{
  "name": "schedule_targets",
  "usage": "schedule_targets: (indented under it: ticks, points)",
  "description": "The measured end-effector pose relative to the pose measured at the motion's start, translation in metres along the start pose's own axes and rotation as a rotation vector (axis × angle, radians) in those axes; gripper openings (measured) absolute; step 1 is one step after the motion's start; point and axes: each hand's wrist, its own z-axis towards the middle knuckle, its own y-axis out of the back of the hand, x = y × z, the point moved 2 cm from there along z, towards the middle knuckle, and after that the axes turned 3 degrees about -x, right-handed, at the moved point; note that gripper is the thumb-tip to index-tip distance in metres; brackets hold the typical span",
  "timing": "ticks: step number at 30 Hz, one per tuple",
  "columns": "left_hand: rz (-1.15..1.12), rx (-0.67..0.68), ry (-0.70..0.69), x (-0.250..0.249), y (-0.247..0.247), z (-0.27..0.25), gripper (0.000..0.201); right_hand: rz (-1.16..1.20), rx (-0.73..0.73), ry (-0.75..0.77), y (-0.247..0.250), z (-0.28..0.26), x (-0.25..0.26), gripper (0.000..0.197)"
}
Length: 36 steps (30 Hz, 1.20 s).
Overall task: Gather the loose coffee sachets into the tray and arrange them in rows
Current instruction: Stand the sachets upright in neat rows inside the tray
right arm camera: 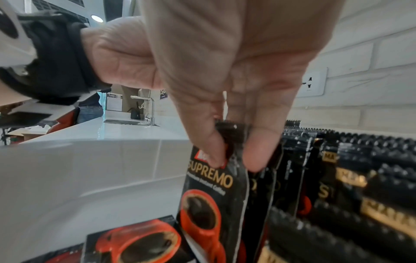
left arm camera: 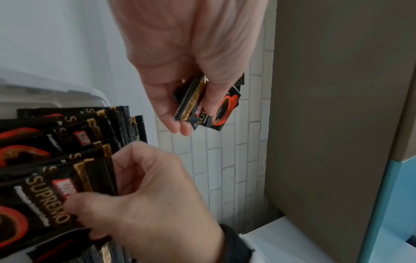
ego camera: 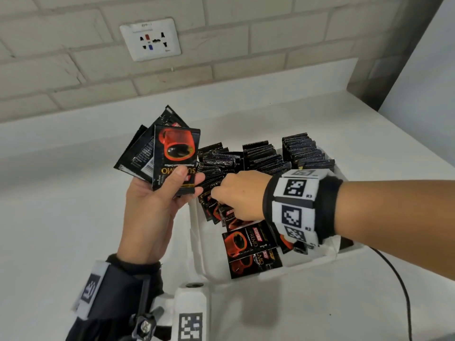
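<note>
Over the white counter (ego camera: 73,217), a fan of black coffee sachets (ego camera: 170,153) is gripped in the left hand (ego camera: 152,205), thumb on front. One upright Supremo sachet (right arm camera: 213,195) is pinched by the right hand (ego camera: 241,195) inside the white tray (ego camera: 194,232). Rows of standing sachets (ego camera: 266,156) are packed at the tray's far end; loose sachets (ego camera: 248,249) lie flat nearer.

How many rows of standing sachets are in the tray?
3 rows, side by side at the far end of the tray: left, middle, right. The right hand hides part of the left row.
</note>
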Motion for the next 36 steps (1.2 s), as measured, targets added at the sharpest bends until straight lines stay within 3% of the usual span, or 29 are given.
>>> schedule_targets:
  ticks: [8, 14, 22, 31, 36]
  points:
    - [0.001, 0.029, 0.036, 0.003, -0.004, 0.002, 0.022, -0.038, -0.055, -0.040, 0.008, -0.002, -0.015, 0.041]
    - [-0.001, 0.014, 0.059, 0.005, -0.002, 0.001, 0.026, -0.061, -0.150, -0.041, 0.010, 0.000, -0.019, 0.043]
    - [0.009, -0.016, 0.063, 0.003, 0.001, -0.001, 0.047, -0.095, -0.230, -0.018, 0.005, 0.004, -0.019, 0.039]
    - [-0.075, -0.030, 0.147, 0.005, -0.005, -0.005, 0.029, 0.185, -0.330, -0.165, 0.031, -0.027, -0.042, 0.027]
    - [-0.116, 0.016, 0.281, 0.016, -0.020, -0.011, 0.022, 0.710, -0.424, -0.270, 0.028, -0.053, -0.055, 0.025]
